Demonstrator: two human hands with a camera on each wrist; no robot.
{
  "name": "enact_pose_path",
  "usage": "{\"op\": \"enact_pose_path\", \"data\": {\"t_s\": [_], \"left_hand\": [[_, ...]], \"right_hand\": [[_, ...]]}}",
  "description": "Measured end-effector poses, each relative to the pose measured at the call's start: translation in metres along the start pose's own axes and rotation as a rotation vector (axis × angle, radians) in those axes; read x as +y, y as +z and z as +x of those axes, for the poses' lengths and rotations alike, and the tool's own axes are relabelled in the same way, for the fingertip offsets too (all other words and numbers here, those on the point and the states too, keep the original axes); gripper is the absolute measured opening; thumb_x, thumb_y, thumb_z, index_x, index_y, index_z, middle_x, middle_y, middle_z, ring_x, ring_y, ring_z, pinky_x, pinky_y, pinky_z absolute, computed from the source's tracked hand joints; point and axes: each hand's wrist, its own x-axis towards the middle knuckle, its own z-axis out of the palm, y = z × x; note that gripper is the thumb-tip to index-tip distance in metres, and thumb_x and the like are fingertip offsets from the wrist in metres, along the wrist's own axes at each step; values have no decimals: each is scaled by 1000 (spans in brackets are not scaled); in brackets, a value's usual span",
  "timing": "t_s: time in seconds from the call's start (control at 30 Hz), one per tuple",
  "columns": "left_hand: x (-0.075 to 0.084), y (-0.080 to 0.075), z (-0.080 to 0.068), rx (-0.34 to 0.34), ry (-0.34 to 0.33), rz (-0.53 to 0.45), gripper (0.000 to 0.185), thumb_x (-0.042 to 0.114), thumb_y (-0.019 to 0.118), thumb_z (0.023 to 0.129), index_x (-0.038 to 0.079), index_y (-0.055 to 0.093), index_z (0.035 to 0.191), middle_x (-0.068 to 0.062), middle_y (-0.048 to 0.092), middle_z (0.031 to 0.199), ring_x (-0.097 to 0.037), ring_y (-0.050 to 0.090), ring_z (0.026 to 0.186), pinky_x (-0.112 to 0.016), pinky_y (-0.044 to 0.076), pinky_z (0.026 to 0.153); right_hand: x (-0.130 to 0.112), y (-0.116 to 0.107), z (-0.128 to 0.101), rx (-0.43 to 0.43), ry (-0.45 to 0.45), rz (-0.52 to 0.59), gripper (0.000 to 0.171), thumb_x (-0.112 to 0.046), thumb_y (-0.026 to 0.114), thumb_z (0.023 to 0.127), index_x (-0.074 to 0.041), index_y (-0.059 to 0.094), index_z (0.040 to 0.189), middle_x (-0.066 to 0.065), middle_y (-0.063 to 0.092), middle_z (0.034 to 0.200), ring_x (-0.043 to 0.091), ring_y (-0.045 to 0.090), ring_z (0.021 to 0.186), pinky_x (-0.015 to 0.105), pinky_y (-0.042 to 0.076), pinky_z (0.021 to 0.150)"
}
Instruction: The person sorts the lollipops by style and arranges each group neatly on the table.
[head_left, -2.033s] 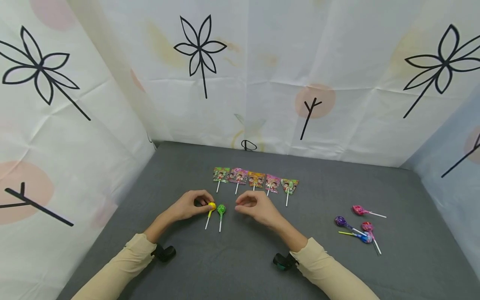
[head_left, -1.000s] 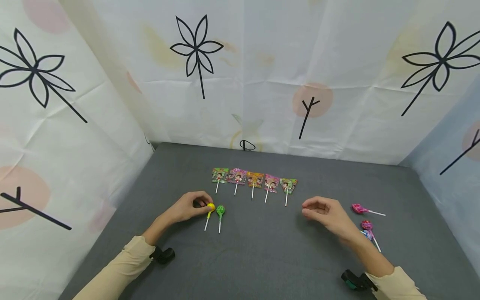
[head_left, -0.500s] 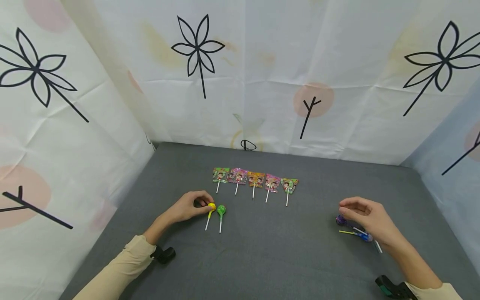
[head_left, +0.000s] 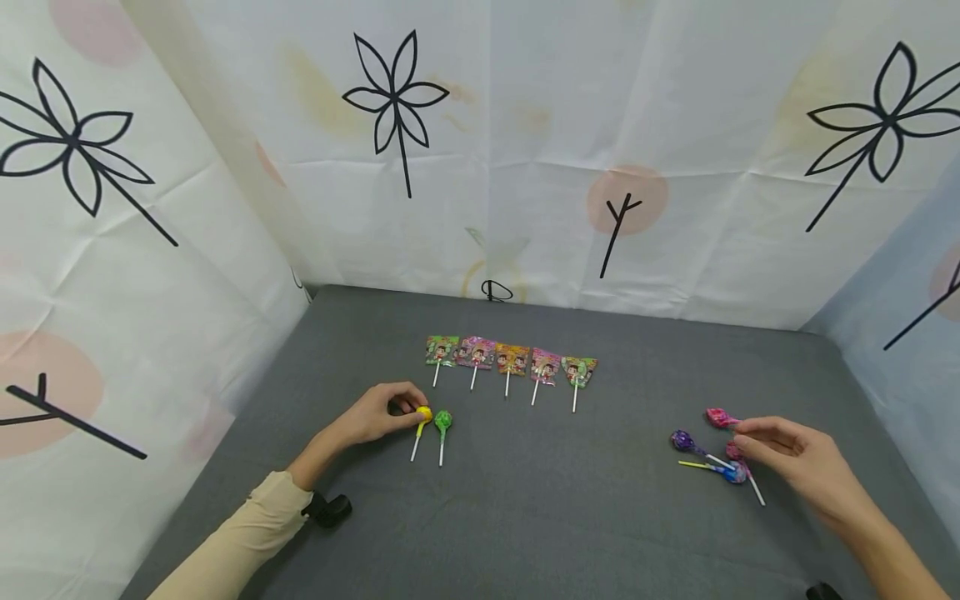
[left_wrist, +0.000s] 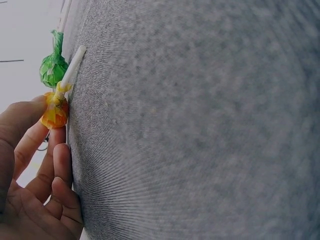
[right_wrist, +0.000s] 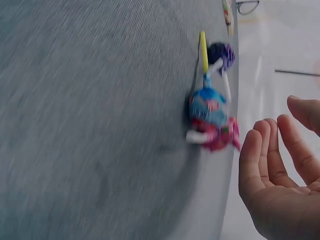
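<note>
My left hand (head_left: 381, 413) pinches the round head of a yellow lollipop (head_left: 423, 414) between thumb and fingers; its white stick points toward me. Just right of it lies a green lollipop (head_left: 443, 419), also seen beyond the yellow one in the left wrist view. My right hand (head_left: 802, 458) hovers over the right-hand group with fingers loosely bent and nothing between them. Around its fingertips are two pink lollipops, one farther back (head_left: 718, 417) and one partly hidden (head_left: 734, 451). A purple lollipop (head_left: 682, 441) and a blue lollipop (right_wrist: 207, 106) with a yellow stick lie there too.
A row of several flat wrapped lollipops (head_left: 512, 360) lies toward the back of the grey table (head_left: 525, 517), sticks pointing toward me. White patterned cloth (head_left: 540, 167) hangs behind the table and at both sides.
My right hand has moved from beside the green lollipop far to the right, over the pink, purple and blue lollipops. My left hand has stayed on the yellow lollipop.
</note>
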Motion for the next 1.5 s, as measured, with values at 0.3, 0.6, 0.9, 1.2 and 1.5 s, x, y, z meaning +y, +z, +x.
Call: {"op": "enact_pose_path", "data": {"t_s": [0.3,0.6,0.9,1.2,1.5], "left_hand": [[-1,-1,-1,4,13,-4,13,18,75,96,12,72,107,3,66,101,-16,60,87,-38,51,79],[-1,0,0,2,30,-4,12,18,75,96,15,72,107,7,66,100,-13,60,87,-33,51,79],[-2,-1,1,-10,18,-12,12,21,74,96,17,72,108,8,66,101,-14,60,88,-33,51,79],[-1,-1,1,-9,14,-13,12,20,75,96,17,72,107,7,66,101,-15,61,88,-33,51,79],[-4,-1,0,5,49,-12,12,16,74,96,12,71,107,3,67,101,-15,61,86,-34,51,78]], "right_hand": [[15,-9,-9,56,110,-132,54,-34,72,98,7,60,132,4,69,115,-14,56,90,17,50,68],[27,-9,-5,-4,130,-165,67,-37,72,97,9,52,140,31,56,134,-16,54,92,22,51,68],[35,-9,3,-13,15,-110,61,-21,79,93,10,53,138,6,68,123,-10,60,96,19,52,71],[37,-15,12,-79,-16,-116,56,-19,78,94,10,56,136,8,67,124,-7,61,97,22,54,73],[35,-14,18,-99,-10,-180,43,-19,73,97,10,64,128,26,64,123,-5,61,92,22,53,71]]}}
